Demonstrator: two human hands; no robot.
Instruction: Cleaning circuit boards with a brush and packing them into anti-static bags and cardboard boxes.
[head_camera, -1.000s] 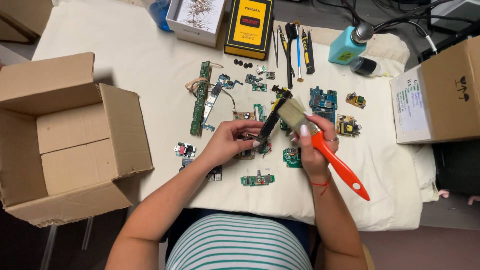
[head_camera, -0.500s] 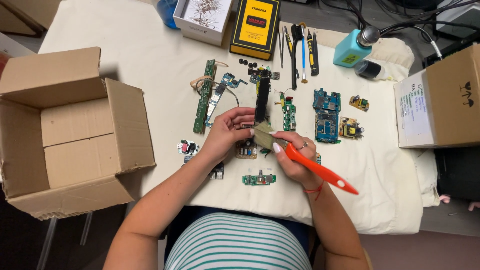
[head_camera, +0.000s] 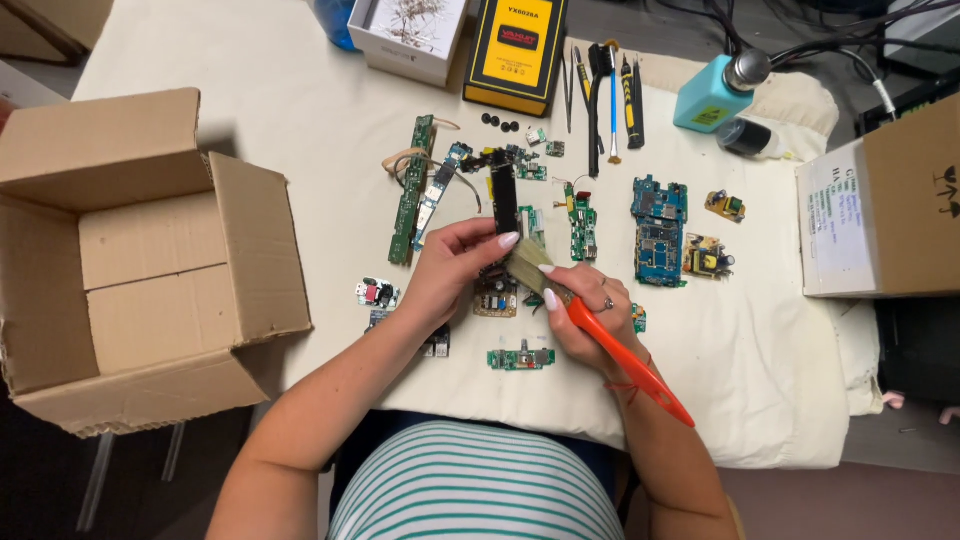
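Note:
My left hand (head_camera: 452, 268) pinches the lower end of a narrow dark circuit board (head_camera: 503, 192), which points away from me over the white cloth (head_camera: 760, 360). My right hand (head_camera: 588, 312) grips a brush by its orange handle (head_camera: 632, 368). The pale bristles (head_camera: 526, 262) rest against my left fingertips at the base of the board. A small brown board (head_camera: 494, 298) lies just under both hands.
An open cardboard box (head_camera: 150, 250) stands at the left and another carton (head_camera: 890, 200) at the right. Several green and blue circuit boards (head_camera: 658, 230) lie scattered on the cloth. Hand tools (head_camera: 602, 90), a yellow device (head_camera: 515, 45), a white box (head_camera: 410, 35) and a teal bottle (head_camera: 710, 95) line the far edge.
The brush has swept from up right down and left to my left fingertips. The dark board went from tilted to pointing straight away.

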